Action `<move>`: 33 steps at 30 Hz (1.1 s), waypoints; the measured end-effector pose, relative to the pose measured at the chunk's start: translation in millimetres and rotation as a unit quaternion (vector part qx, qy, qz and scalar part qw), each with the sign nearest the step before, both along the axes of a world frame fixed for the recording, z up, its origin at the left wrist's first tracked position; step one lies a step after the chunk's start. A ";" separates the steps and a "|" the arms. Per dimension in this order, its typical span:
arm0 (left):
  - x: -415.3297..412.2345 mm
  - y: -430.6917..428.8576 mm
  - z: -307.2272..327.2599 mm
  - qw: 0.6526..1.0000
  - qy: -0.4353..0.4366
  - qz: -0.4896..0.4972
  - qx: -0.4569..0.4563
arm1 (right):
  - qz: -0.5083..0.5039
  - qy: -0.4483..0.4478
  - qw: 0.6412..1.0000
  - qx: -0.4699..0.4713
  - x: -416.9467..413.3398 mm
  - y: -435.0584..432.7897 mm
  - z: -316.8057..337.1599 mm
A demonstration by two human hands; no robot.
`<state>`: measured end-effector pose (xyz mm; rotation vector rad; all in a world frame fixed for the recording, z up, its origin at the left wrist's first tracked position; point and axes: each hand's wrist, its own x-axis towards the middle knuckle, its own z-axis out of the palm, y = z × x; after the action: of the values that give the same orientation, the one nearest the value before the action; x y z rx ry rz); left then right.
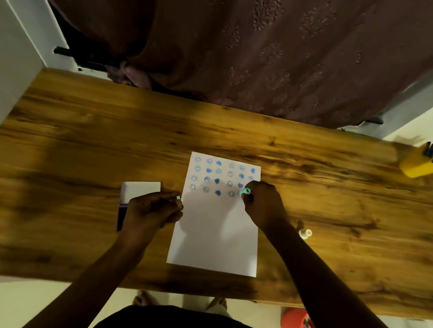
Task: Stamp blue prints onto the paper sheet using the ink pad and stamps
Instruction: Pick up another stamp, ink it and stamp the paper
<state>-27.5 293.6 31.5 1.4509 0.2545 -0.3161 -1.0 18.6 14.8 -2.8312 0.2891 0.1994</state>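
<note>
— Stamping the fourth row, is it?

— Yes. The right hand pinches a small teal stamp just at the row's fifth place on the paper sheet, which lies mid-table.

— And the left hand?

— Curled round a second pale stamp, over the ink pad by its white lid.

— What next?

— I'd judge a straight press down, clear of the neighbouring heart print, then re-inking.
</note>
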 end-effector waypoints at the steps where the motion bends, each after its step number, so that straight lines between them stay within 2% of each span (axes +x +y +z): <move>1: 1.0 -1.6 -0.6 1.000 0.002 0.002 0.000 | 0.005 0.005 1.000 -0.003 0.8 -0.4 -1.6; 8: 6.9 -8.8 -3.9 1.000 0.014 0.002 0.015 | 0.008 0.024 1.000 -0.007 3.7 -3.2 -15.0; 19: 13.4 -21.0 -7.5 1.000 0.021 -0.006 -0.011 | -0.020 0.018 1.000 -0.014 2.8 4.0 -27.8; 27: 5.1 -28.3 0.6 1.000 -0.005 -0.019 -0.021 | -0.021 0.017 1.000 0.005 8.5 -3.7 -17.4; 30: 0.4 -33.1 4.5 0.999 -0.006 -0.029 -0.025 | -0.019 0.009 0.998 0.060 11.4 -13.7 -1.5; 33: -5.6 -43.2 8.5 0.998 -0.008 -0.045 -0.032 | -0.092 -0.048 0.985 0.137 0.8 -23.8 25.4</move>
<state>-33.1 250.4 40.0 1.4031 0.1657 -0.3827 -0.3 -5.2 40.2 -2.5156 0.4609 0.0581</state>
